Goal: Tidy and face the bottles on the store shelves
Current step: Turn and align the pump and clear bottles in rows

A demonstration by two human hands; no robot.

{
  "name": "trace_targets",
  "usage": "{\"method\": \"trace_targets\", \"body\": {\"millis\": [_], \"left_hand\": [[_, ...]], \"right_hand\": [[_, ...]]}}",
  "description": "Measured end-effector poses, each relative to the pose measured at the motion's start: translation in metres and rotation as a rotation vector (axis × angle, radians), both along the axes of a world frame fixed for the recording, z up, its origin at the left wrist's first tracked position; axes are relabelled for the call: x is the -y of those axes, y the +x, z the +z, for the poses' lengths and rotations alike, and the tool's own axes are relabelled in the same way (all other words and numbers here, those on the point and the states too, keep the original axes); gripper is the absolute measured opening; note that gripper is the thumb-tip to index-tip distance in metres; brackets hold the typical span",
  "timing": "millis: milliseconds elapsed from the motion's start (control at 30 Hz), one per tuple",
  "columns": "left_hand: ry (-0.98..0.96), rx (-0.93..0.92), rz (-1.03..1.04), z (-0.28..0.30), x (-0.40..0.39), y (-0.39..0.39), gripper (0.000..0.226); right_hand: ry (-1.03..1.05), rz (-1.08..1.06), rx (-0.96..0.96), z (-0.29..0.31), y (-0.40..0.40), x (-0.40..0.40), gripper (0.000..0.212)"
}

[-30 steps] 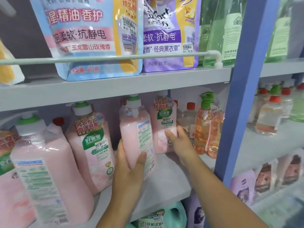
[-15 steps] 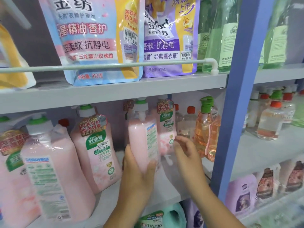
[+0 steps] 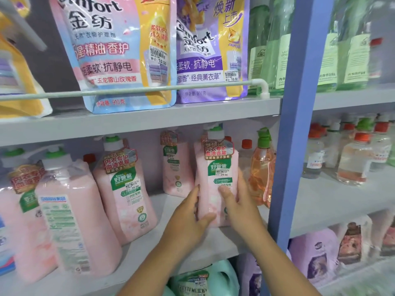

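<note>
A pink pump bottle (image 3: 215, 167) with a green and white label stands on the middle shelf (image 3: 162, 248), its front label facing me. My left hand (image 3: 188, 221) grips its lower left side, thumb across the front. My right hand (image 3: 237, 201) grips its right side. Behind it stands another pink bottle (image 3: 176, 167). To the left, a larger pink bottle (image 3: 126, 189) shows its front label, while the big one (image 3: 70, 216) at the front left shows its back label.
An orange pump bottle (image 3: 260, 167) stands just right of the held bottle, next to the blue upright post (image 3: 292, 146). Softener pouches (image 3: 119, 52) sit on the upper shelf behind a white rail (image 3: 149, 89). Clear red-capped bottles (image 3: 354, 159) fill the right bay.
The held bottle has been turned from back label to front label facing out and shifted right. My right hand left the rear bottle and now holds this one.
</note>
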State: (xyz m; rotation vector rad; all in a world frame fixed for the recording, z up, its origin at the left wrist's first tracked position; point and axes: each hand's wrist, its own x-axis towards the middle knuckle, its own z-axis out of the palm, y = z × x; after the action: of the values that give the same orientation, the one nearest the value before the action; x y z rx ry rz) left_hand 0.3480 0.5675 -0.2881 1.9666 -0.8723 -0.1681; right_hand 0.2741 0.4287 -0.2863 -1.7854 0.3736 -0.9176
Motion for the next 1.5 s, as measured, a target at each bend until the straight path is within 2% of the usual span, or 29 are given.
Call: {"method": "trace_targets", "body": {"millis": [100,167,267,333,400,467,533,567,633,733,867,933,1000,1067,1133,1233,1333,1400,1500], "left_hand": [[-0.032,0.035,0.04,-0.006,0.015,-0.001,0.054],[-0.055,0.038,0.02,-0.007,0.02,0.002,0.049],[-0.048,-0.056,-0.045,0.001,0.017,0.022,0.044],[-0.095,-0.014,0.133,0.003,0.009,0.042,0.043],[-0.257,-0.012,0.348,0.002,0.007,0.062,0.042],[-0.38,-0.145,0.428,0.01,0.015,0.073,0.06],[-0.43,-0.288,0.469,0.017,0.03,0.093,0.095],[-0.449,-0.33,0.486,0.021,0.037,0.104,0.108],[-0.438,-0.304,0.466,0.023,0.05,0.125,0.12],[-0.402,-0.226,0.415,0.024,0.065,0.137,0.114],[-0.439,-0.128,0.477,0.01,0.079,0.149,0.089],[-0.465,-0.069,0.545,0.002,0.079,0.15,0.095],[-0.56,-0.005,0.628,-0.001,0.073,0.137,0.098],[-0.647,0.035,0.679,0.003,0.065,0.114,0.091],[-0.67,0.076,0.719,0.011,0.06,0.089,0.09],[-0.634,0.123,0.671,0.013,0.055,0.056,0.1],[-0.676,0.136,0.583,0.006,0.043,0.021,0.095],[-0.761,0.082,0.551,0.004,0.03,-0.004,0.087],[-0.818,0.031,0.515,0.003,0.009,-0.036,0.094]], "right_hand": [[-0.034,-0.092,-0.103,-0.014,0.003,-0.002,0.1],[-0.108,-0.14,-0.139,-0.021,0.002,-0.003,0.11],[-0.087,-0.129,-0.134,-0.021,0.006,0.002,0.109],[-0.054,-0.095,-0.119,-0.022,0.011,0.008,0.104],[-0.048,-0.07,-0.108,-0.023,0.014,0.012,0.096],[-0.059,-0.068,-0.107,-0.022,0.015,0.014,0.096],[-0.058,-0.073,-0.106,-0.021,0.016,0.012,0.1],[-0.048,-0.069,-0.107,-0.022,0.017,0.011,0.103],[-0.03,-0.071,-0.113,-0.025,0.02,0.009,0.108],[-0.021,-0.055,-0.123,-0.026,0.023,0.01,0.109],[-0.039,-0.054,-0.141,-0.029,0.025,0.012,0.109],[-0.059,-0.054,-0.139,-0.03,0.026,0.012,0.109],[-0.08,-0.054,-0.143,-0.032,0.026,0.015,0.109],[-0.073,-0.058,-0.148,-0.033,0.029,0.016,0.111],[-0.054,-0.066,-0.152,-0.033,0.03,0.016,0.112],[-0.067,-0.089,-0.162,-0.032,0.032,0.014,0.114],[-0.09,-0.09,-0.175,-0.03,0.031,0.012,0.114],[-0.101,-0.07,-0.183,-0.028,0.029,0.011,0.113],[-0.093,-0.041,-0.196,-0.026,0.027,0.01,0.112]]}}
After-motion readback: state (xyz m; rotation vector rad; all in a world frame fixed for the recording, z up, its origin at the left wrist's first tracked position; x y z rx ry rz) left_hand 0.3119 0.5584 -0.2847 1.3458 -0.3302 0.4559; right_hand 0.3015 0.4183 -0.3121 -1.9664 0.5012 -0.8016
